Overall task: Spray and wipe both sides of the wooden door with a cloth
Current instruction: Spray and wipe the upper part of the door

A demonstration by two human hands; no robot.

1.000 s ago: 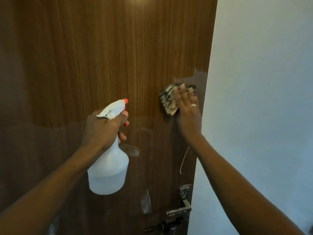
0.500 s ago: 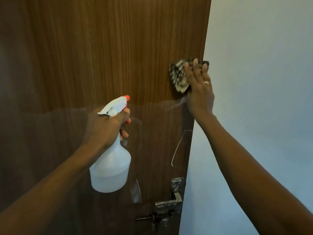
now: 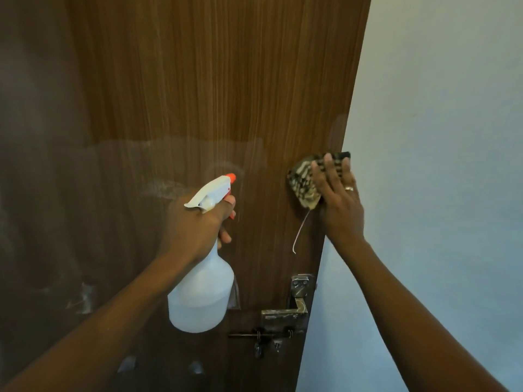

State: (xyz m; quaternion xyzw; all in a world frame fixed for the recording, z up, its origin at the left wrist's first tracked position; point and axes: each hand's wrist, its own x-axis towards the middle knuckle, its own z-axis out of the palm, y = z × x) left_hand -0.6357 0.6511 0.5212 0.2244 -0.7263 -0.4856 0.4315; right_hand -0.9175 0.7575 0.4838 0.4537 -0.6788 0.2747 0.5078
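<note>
The left hand (image 3: 198, 224) is wrapping around the neck of the spray bottle (image 3: 202, 292), finger on the trigger, nozzle aiming at the wooden door (image 3: 198, 89) just ahead of it, and the right hand (image 3: 338, 199) is lying flat with fingers spread, pressing the cloth (image 3: 304, 179) against the door right at its free edge. Below both hands the door handle (image 3: 285, 309) and a bolt (image 3: 254, 335) are sitting there, and a loose thread (image 3: 300, 233) is dangling off the cloth toward them, so I'm thinking it could be snagging on a downward stroke. Other worry: the cloth is already hanging past the edge, so it might be slipping off, or spray might be drifting onto the wall (image 3: 438, 137) beyond the right hand
</note>
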